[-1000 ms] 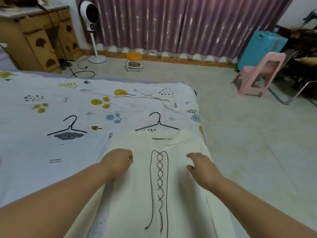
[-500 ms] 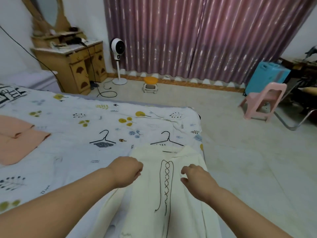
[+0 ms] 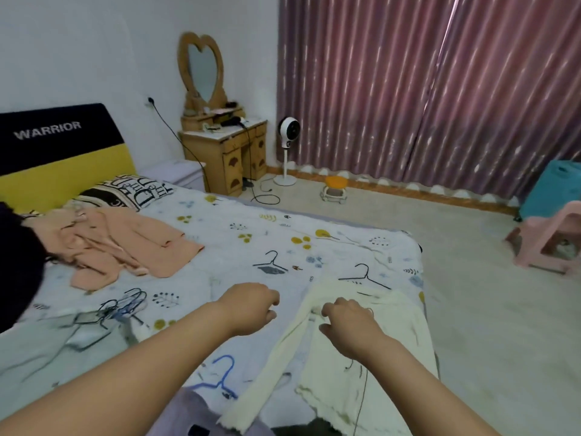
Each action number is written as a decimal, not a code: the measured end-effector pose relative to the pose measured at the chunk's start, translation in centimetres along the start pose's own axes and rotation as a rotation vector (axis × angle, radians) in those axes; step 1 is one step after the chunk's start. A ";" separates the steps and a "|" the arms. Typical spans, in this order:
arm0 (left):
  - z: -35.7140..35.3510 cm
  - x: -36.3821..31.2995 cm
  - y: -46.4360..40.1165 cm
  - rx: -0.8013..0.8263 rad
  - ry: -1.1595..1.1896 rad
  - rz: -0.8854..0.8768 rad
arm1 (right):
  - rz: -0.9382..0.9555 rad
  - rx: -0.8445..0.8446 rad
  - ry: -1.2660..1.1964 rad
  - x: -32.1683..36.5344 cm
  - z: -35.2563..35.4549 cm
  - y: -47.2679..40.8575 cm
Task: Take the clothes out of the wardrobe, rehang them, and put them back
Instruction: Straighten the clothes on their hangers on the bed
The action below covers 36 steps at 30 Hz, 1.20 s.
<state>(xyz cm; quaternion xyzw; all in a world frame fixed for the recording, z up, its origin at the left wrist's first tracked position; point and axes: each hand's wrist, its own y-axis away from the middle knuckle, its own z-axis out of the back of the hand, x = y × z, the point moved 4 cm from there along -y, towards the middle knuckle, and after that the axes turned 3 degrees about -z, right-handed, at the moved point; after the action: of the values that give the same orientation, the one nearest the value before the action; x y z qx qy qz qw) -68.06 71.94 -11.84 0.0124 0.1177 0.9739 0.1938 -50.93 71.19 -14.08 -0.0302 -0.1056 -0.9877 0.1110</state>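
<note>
A cream knitted top [image 3: 390, 328] with black lacing lies on the bed's right side, one sleeve stretched toward the lower left. A black hanger [image 3: 364, 276] sits at its neck, partly tucked under the fabric. My right hand [image 3: 345, 322] is on the top near the collar, its curled fingers gripping the knit. My left hand [image 3: 248, 306] hovers over the bare sheet just left of the top, fingers curled, holding nothing. A second black hanger [image 3: 271, 264] lies further left, and a blue hanger [image 3: 221, 377] lies near the front.
On the patterned bed sheet [image 3: 239, 234] lie a peach garment [image 3: 125, 247], a heap of wire hangers [image 3: 124, 306], a grey garment [image 3: 41, 344] and a dark garment [image 3: 15, 262]. A dressing table [image 3: 226, 149], a fan [image 3: 288, 130] and a pink chair [image 3: 547, 237] stand on the floor.
My left hand has come off the cream top and moved left over the sheet. My right hand has shifted up toward the collar. The view has swung up and left.
</note>
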 end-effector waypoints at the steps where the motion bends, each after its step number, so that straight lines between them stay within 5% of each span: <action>1: 0.0 0.9 1.6 -0.017 0.015 0.021 | 0.019 0.001 0.005 1.7 0.2 0.5; 22: -11.5 25.8 33.2 -0.107 0.266 0.447 | 0.231 0.145 0.036 39.3 -7.7 7.0; 36: -15.6 37.2 34.4 -0.046 0.346 0.598 | 0.281 0.209 0.049 47.6 -9.2 0.0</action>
<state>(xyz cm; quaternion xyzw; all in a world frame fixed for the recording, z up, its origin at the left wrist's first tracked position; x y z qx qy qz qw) -116.38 51.74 -19.80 -0.1234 0.1182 0.9776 -0.1226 -97.56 59.09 -19.15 -0.0088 -0.1995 -0.9467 0.2528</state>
